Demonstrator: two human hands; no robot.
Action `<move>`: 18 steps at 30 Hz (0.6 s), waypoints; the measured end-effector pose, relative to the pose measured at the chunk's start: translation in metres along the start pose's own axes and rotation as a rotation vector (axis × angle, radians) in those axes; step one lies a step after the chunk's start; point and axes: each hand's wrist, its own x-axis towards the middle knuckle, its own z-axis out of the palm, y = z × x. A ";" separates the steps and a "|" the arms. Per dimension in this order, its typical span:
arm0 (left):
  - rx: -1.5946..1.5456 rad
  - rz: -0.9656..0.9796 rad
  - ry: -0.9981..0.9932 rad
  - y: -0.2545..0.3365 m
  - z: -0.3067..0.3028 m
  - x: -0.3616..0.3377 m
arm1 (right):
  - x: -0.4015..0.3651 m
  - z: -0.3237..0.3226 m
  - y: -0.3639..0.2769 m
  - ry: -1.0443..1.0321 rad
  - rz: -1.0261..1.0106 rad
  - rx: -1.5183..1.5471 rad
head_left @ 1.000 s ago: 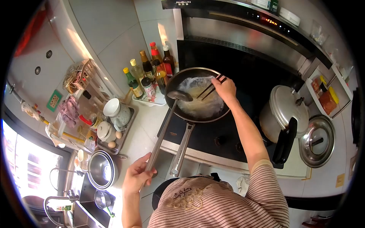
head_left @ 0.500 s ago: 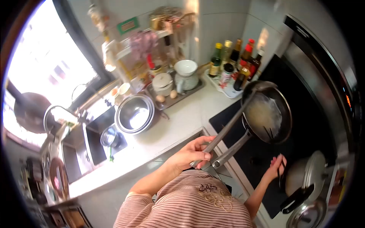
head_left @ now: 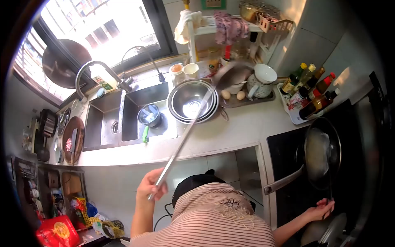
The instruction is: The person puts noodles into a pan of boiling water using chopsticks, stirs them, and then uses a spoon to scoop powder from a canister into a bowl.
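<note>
Two tools are in my grip: my left hand (head_left: pixel 153 185) curls narrowly around the handle of a long-handled ladle (head_left: pixel 181 145), and my right hand (head_left: pixel 320 211) pinches dark chopsticks (head_left: pixel 330 192) beside the frying pan (head_left: pixel 334 154). That pan sits on the black hob (head_left: pixel 286 152) with pale, cloudy contents (head_left: pixel 317 152); whether the chopstick tips touch them, I cannot tell. I judge the step in hand as carrying the ladle; its blurred head is near the nested steel bowls (head_left: pixel 183 96) and two eggs (head_left: pixel 240 95), so guiding it calls for a steady wrist. Half a second ago that head was at the pan; now it is well apart, and my view has turned toward the sink (head_left: pixel 101 115).
</note>
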 end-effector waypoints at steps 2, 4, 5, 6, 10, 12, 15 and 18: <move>-0.038 0.102 0.077 0.003 -0.015 -0.026 | 0.009 0.014 -0.002 -0.060 -0.037 0.100; -0.068 0.175 0.154 0.000 -0.022 -0.044 | 0.008 0.029 -0.010 -0.096 -0.064 0.141; -0.081 0.199 0.195 -0.003 -0.023 -0.050 | 0.005 0.040 -0.017 -0.084 -0.034 0.172; -0.095 0.223 0.234 -0.006 -0.023 -0.053 | 0.002 0.048 -0.019 -0.095 -0.033 0.183; -0.207 0.172 0.222 -0.019 -0.032 -0.043 | -0.011 0.070 -0.026 -0.135 -0.097 0.193; -0.276 0.112 0.230 -0.024 -0.031 -0.028 | -0.015 0.076 -0.028 -0.114 -0.119 0.151; -0.272 0.062 0.360 -0.031 -0.032 -0.009 | -0.017 0.072 -0.021 -0.039 -0.111 0.061; -0.271 -0.053 0.169 -0.032 -0.090 -0.004 | -0.026 0.067 -0.022 0.026 -0.052 0.026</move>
